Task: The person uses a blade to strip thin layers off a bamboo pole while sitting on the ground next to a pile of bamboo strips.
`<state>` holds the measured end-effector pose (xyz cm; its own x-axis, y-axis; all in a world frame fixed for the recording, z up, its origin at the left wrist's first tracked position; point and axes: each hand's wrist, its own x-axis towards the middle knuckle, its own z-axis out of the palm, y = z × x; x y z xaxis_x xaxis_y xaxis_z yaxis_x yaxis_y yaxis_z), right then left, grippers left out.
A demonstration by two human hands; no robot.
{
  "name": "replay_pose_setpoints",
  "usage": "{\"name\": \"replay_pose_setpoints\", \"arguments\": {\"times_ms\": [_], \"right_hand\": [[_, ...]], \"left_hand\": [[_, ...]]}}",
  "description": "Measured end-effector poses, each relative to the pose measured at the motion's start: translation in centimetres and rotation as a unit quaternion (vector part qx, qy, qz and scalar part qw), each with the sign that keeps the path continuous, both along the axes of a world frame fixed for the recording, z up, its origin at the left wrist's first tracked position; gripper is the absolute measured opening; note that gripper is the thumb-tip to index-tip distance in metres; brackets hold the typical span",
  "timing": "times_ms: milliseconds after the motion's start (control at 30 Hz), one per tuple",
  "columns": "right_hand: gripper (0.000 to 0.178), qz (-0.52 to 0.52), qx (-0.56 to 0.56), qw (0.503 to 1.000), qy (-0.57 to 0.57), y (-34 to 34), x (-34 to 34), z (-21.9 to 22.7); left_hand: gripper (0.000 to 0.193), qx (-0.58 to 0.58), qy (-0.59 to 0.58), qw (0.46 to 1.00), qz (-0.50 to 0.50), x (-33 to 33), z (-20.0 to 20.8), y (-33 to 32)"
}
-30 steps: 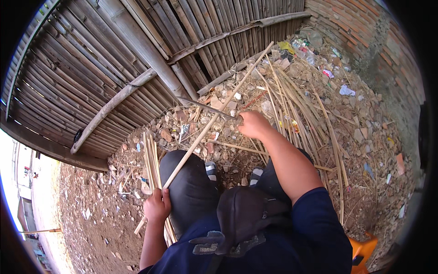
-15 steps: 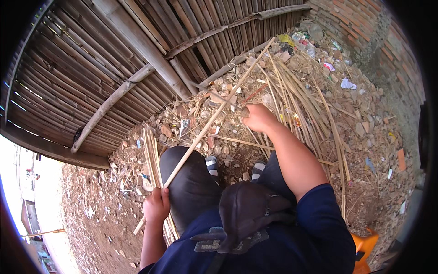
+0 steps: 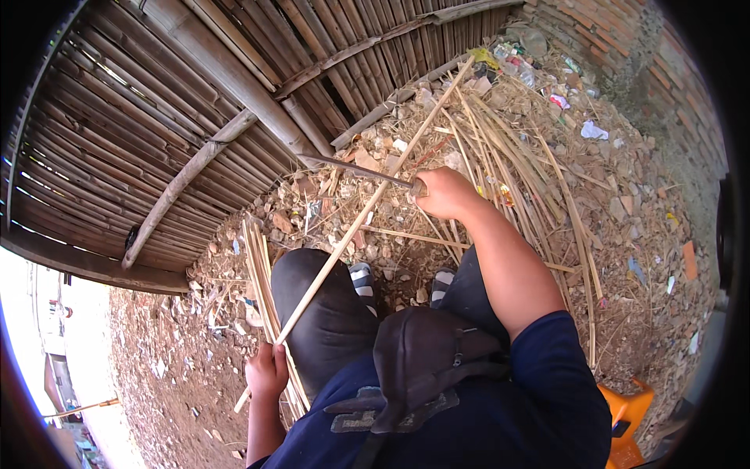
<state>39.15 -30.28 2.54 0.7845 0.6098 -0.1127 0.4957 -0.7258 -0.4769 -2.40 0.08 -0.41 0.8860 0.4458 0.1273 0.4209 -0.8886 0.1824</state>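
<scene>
Head view: the left hand [image 3: 266, 370] grips a long pale strip [image 3: 332, 262] near its lower end, slanting up across the left knee [image 3: 337, 303]; the right hand [image 3: 447, 193] clasps a knife [image 3: 355, 169] by its handle, blade crossing the strip.

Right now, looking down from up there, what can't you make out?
- Knife handle, head view: mostly covered by the right hand.
- Part of the stick, head view: wrapped by the left hand.
- Lower ends of the left bundle, head view: behind the shirt.
- Orange thing, head view: partly behind the shirt; its kind is unclear.
- Litter near the bricks, head view: too small to tell apart.
</scene>
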Motion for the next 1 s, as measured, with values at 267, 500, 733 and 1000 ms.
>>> {"name": "replay_pose_setpoints", "arguments": {"times_ms": [267, 500, 733, 1000], "right_hand": [[0.015, 0.165, 0.001, 0.986, 0.009, 2.0, -3.3, 0.1], [0.034, -0.056, 0.158, 0.984, 0.057, 0.0, 1.3, -2.3], [0.040, 0.062, -0.028, 0.997, 0.043, 0.3, -1.5, 0.9], [0.040, 0.115, -0.036, 0.991, 0.066, 0.8, -1.4, 0.4]], "left_hand": [[0.038, -0.010, 0.012, 1.000, 0.007, 0.6, 0.6, -0.1], [0.038, -0.046, -0.005, 0.999, 0.001, 0.8, -0.6, -0.1], [0.032, 0.135, -0.112, 0.982, -0.067, 2.9, 1.2, -2.2], [0.035, -0.066, 0.071, 0.995, -0.020, 1.5, 2.5, -1.0]]}}
